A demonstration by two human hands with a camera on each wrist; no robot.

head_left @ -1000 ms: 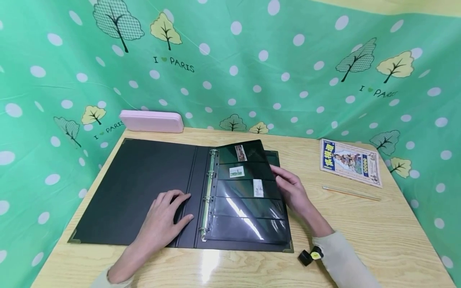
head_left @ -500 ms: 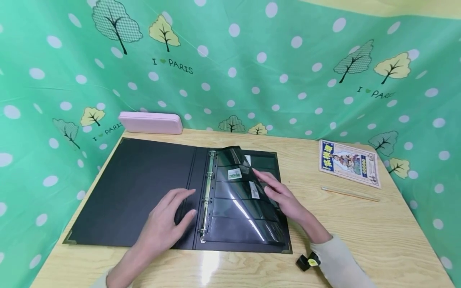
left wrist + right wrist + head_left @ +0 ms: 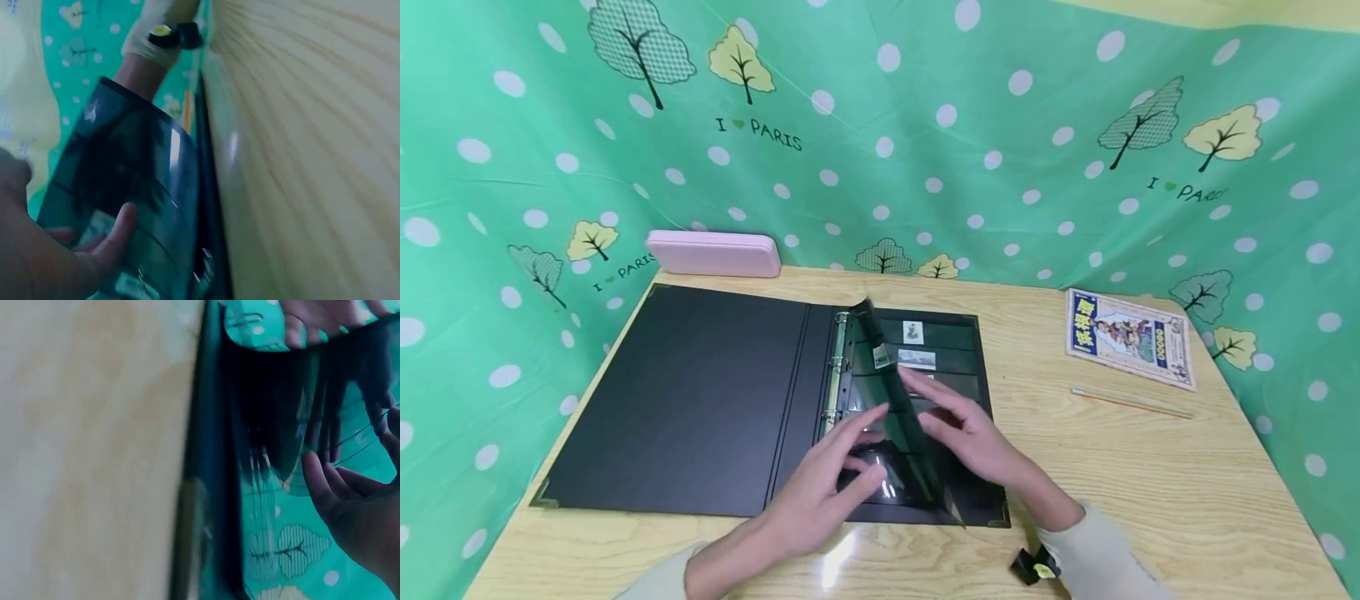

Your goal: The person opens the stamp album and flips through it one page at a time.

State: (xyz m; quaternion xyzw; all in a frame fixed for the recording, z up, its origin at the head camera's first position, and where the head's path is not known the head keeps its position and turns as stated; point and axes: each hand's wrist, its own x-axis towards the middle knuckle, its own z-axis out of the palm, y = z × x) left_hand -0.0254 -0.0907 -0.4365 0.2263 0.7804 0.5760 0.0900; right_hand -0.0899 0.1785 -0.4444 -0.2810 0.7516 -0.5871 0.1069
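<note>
A black ring-bound stamp album (image 3: 715, 400) lies spread on the table. Its clear-pocketed page (image 3: 917, 454) stands curled up from the metal rings (image 3: 837, 367), with a small stamp (image 3: 881, 357) in one pocket. The right hand (image 3: 973, 442) pushes that page leftward from its right side, fingers extended against it, as the right wrist view also shows. Over the page's left side is the left hand (image 3: 820, 500), fingers spread; contact with the page is unclear. On the page beneath, a pale stamp (image 3: 913, 332) and a wider grey stamp (image 3: 917, 359) show.
A pink case (image 3: 713, 253) stands at the back left. At the right lie a printed booklet (image 3: 1130, 337) and a pencil (image 3: 1131, 403). A patterned green cloth (image 3: 880, 150) hangs behind the wooden table (image 3: 1112, 475).
The right hand has moved left, lifting and curling the page towards the rings and uncovering the stamps beneath. The left hand has moved right, from the album's spine to over the page.
</note>
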